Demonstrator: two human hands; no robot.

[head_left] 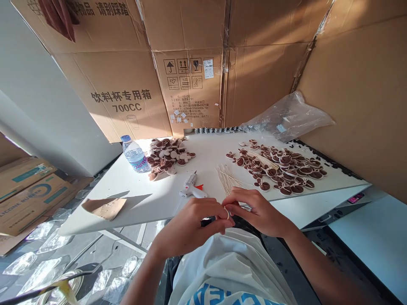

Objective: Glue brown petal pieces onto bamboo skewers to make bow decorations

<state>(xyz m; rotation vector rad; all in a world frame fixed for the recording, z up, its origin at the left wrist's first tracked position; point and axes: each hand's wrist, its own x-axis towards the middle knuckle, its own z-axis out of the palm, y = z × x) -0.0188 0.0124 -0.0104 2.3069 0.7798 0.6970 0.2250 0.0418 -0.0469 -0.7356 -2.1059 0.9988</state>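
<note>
Close to my body, at the table's front edge, both hands meet with their fingertips pinched together. My left hand (200,220) and my right hand (256,207) hold a short cream cord (227,213), bent into a small loop between them. Most of the cord is hidden by the fingers. Just beyond lies a bundle of similar cream cords (227,176). A white glue gun (190,185) with a red trigger rests left of these cords. On the right spreads a heap of brown and cream padded pieces tied with cord bows (284,161).
Brown and white padded pieces (168,152) are piled at the back left, beside a water bottle (135,154). A cardboard scrap (104,207) lies at the front left of the white table (146,207). Tall cardboard panels (190,38) and a clear plastic bag (292,116) stand behind.
</note>
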